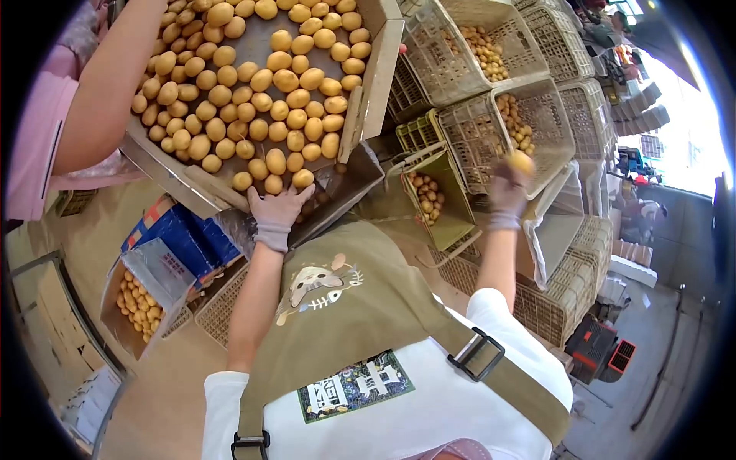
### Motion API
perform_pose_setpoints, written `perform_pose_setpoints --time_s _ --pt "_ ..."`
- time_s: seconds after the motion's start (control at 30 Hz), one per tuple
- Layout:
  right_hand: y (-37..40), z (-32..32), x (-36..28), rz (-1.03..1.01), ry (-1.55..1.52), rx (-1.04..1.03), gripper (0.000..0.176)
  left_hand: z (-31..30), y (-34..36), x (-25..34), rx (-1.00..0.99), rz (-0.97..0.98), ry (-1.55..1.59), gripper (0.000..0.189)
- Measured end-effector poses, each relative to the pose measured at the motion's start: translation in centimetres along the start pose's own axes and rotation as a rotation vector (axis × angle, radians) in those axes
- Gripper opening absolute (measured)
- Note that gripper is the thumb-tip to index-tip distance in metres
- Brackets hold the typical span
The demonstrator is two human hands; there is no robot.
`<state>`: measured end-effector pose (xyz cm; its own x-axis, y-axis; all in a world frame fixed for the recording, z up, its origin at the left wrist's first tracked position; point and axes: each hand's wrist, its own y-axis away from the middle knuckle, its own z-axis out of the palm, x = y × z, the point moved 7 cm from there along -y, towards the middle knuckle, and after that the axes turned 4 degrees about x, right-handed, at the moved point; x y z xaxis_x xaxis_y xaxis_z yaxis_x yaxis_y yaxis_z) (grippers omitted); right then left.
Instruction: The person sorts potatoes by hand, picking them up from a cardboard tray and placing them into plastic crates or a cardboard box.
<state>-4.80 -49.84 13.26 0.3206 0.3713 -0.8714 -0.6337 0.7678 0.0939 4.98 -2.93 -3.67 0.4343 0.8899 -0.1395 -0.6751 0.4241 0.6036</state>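
My gloved left hand (277, 211) reaches to the near edge of a sorting tray (257, 46) with its fingers apart. The fingertips are beside the lowest of many round yellow-orange fruits (286, 80) spread over the tray. Out to the right, my gloved right hand (506, 190), smeared by motion, has one yellow-orange fruit (521, 162) at its fingertips. That hand is over the near side of a plastic crate (548, 115) partly filled with the same fruit. Below and left of it, a green bin (452, 188) holds several browner fruits.
Stacked lattice crates (560, 38) line the right side. At lower left, a box (123, 337) of fruit stands near a blue carton (184, 245). Another person's arm (107, 84) extends over the tray's left side. A red-and-black machine (594, 349) is on the floor at right.
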Motion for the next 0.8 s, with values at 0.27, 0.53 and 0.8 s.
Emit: perform_pose_setpoints --time_s 0.27,0.53,0.8 --pt "-3.5 -3.1 -3.2 -0.284 0.171 0.038 0.035 -1.4 -0.9 -0.1 0.105 -0.004 -0.020 0.058" --pt "15.5 28.3 19.2 -0.953 1.425 -1.052 0.047 -2.4 0.1 0.8 0.328 0.136 -0.298 0.055" --pt "12.5 35.0 27.7 -0.693 2.051 -1.253 0.060 -0.3 -1.0 0.3 0.161 0.080 -0.002 0.102"
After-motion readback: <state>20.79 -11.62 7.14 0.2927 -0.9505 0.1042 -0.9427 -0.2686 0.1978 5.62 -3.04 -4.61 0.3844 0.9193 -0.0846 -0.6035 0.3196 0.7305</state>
